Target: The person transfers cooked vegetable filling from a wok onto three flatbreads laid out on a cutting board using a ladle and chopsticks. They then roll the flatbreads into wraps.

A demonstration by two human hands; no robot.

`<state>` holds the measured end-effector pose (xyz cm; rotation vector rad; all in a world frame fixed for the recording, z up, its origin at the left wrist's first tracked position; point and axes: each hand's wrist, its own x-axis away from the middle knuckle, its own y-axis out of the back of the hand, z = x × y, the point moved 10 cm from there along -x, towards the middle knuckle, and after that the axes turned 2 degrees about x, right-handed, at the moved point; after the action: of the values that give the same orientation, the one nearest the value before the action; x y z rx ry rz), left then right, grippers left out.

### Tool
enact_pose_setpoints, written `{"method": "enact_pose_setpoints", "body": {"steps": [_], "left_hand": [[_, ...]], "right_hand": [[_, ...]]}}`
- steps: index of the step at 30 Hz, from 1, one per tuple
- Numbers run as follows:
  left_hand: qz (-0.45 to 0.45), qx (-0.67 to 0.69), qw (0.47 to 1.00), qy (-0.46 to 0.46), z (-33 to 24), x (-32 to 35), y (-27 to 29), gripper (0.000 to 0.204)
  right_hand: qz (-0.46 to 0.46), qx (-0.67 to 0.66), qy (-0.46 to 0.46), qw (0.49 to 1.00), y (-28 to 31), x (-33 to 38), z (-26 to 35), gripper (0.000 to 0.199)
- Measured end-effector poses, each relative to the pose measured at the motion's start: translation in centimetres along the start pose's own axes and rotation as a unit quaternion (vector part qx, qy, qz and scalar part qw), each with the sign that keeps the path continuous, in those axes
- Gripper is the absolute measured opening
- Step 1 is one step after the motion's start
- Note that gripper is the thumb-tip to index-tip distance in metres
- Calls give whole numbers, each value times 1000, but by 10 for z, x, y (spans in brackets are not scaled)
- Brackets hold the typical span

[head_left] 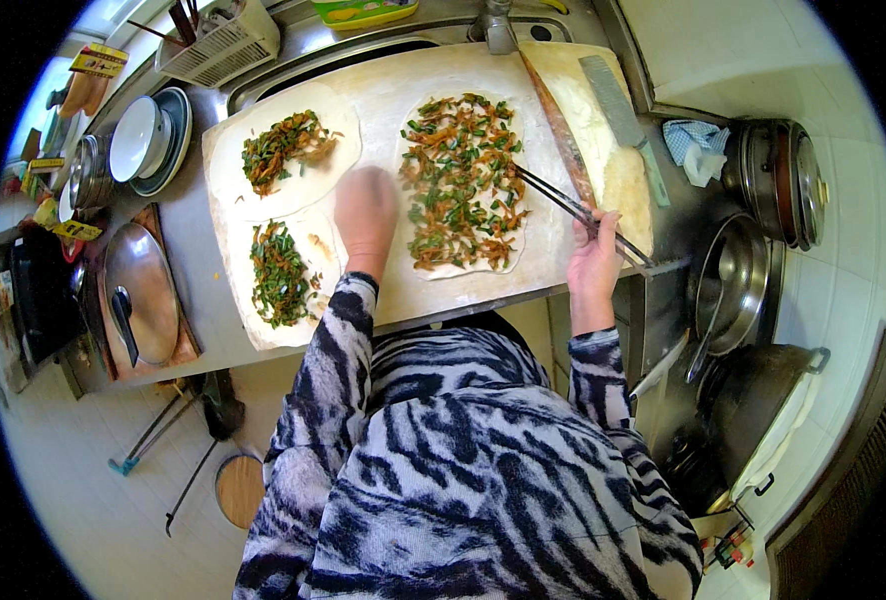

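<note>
Centrally on the floured board (551, 245), a vegetable-topped dough sheet (466, 185) lies flat, presumably so loose filling (453, 135) stays put; board's front right, right hand (595, 258) pinches chopsticks (555, 192); left of centre, left hand (366, 212) blurred, cannot tell grip.

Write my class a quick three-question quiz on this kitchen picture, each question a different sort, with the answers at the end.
1. True or false: in the picture, the rolling pin lies to the left of the knife.

2. Multiple choice: what does the right hand hold?
A) the knife
B) the black chopsticks
C) the rolling pin

3. Count: how many dough sheets on the board bear chopped filling?

Key: 1. True. 2. B. 3. Three.
</note>
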<state>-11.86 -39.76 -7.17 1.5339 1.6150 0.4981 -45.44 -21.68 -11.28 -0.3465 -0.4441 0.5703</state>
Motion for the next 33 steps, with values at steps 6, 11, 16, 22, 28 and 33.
{"method": "enact_pose_setpoints", "body": {"steps": [6,11,16,22,28,33], "left_hand": [[22,42,998,49,5,-1,1,18],[-38,30,999,-6,4,2,5,9],[-43,50,998,-6,5,2,11,7],[-40,70,997,3,3,2,11,8],[-38,74,996,12,5,2,10,8],[-49,62,997,2,4,2,8,7]], "right_hand": [[34,-43,-29,998,-29,9,15,29],[96,-54,-48,993,-72,21,21,30],[205,-81,-76,973,-181,53,13,30],[300,135,-55,943,-275,71,-88,28],[301,148,14,942,-254,78,-53,30],[203,119,21,972,-185,46,-6,32]]}}
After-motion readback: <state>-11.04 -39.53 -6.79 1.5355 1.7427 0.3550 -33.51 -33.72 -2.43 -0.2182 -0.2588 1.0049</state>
